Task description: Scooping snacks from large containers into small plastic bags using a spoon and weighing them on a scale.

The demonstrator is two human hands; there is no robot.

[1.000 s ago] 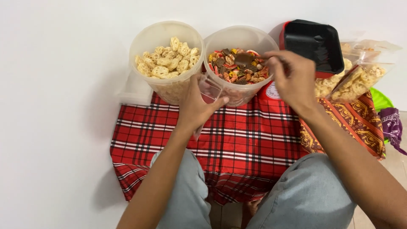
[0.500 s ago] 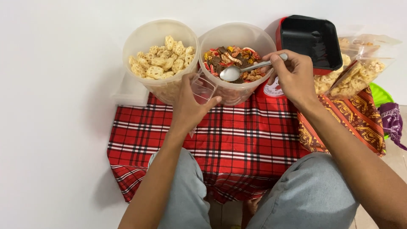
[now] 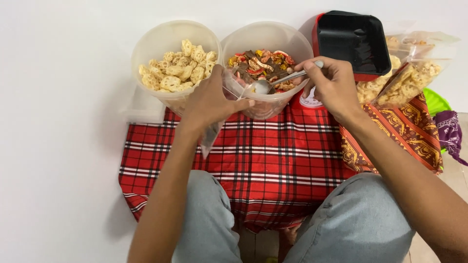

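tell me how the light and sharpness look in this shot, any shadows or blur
Head view: soft, even light, no harsh glare; a faint shadow falls left of the checked cloth. The left hand, the right hand and the spoon read sharp; the clear bag is hard to make out; the frame edges bend slightly.

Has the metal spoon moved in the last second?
Yes. The metal spoon has come out of the mixed-snack tub toward its near rim.

Small clear bag (image 3: 214, 134) mostly hidden behind left hand (image 3: 212, 100).
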